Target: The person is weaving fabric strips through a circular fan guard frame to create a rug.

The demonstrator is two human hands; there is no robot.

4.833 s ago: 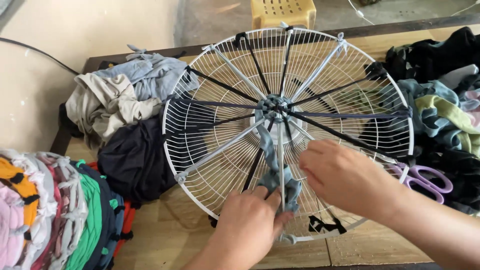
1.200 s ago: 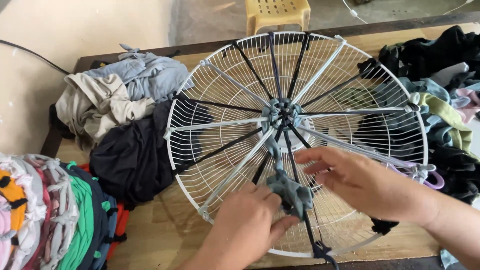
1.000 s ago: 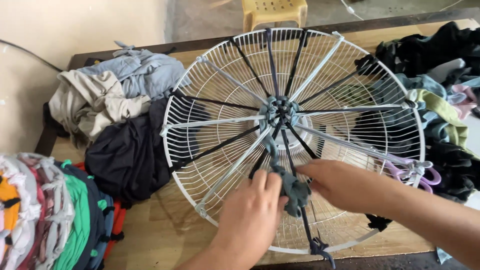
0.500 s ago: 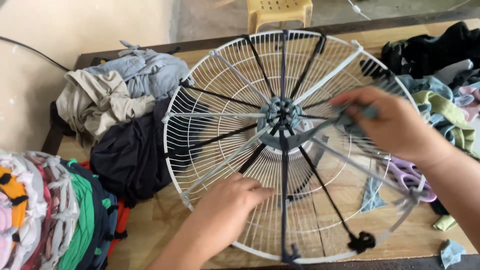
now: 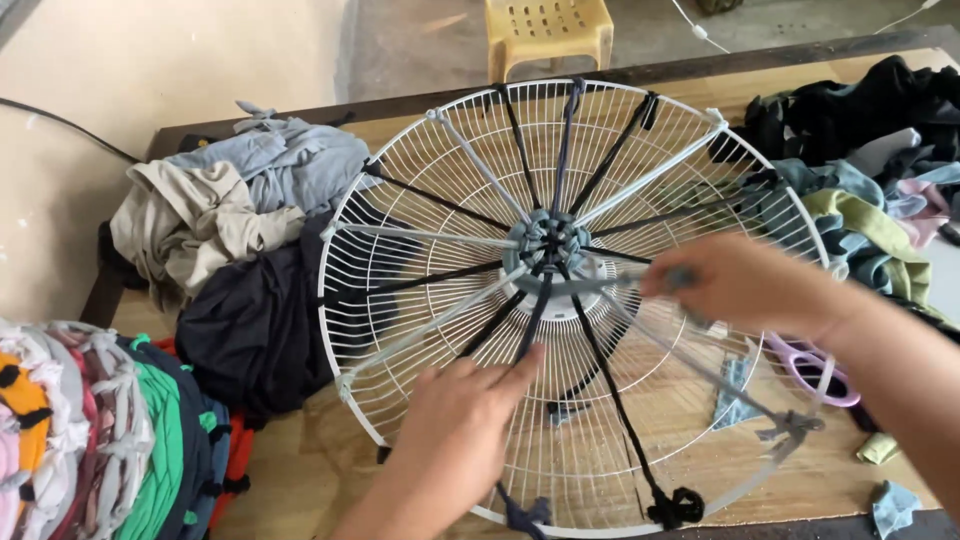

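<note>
Wooden table [image 5: 300, 470] underneath, bare planks showing below and left of the fan guard.

White wire fan guard [image 5: 400, 200] lying flat at mid-table, round, fine concentric wires, rim tilted slightly toward the camera. Strung across it like spokes: fabric strips in black, grey and white, running from rim to hub, each knotted at the rim. Woven grey ring of cloth [image 5: 546, 240] wound round the hub at the guard's centre.

Left of the guard, touching its rim: heap of clothes [image 5: 230, 200], beige and pale grey-blue on top, dark navy below. Further left of the guard, at the frame's lower corner: stack of finished woven rounds [image 5: 90, 440] in green, pink, orange, grey. Right of the guard: second pile of garments [image 5: 880, 170], black, teal, olive, pink. Beyond the guard's far rim: yellow plastic stool [image 5: 548, 30].

Right hand [image 5: 740, 285] over the guard's right half, clenched on a grey strip [image 5: 600, 287] pulled taut from the hub. Left hand [image 5: 470, 420] on the guard's lower part, palm down, fingers spread and pressing the wires, grasping nothing.

Purple scissors [image 5: 815, 365] just outside the guard's right rim, partly under the right forearm. Small fabric scraps [image 5: 890, 505] near the guard's lower right.
</note>
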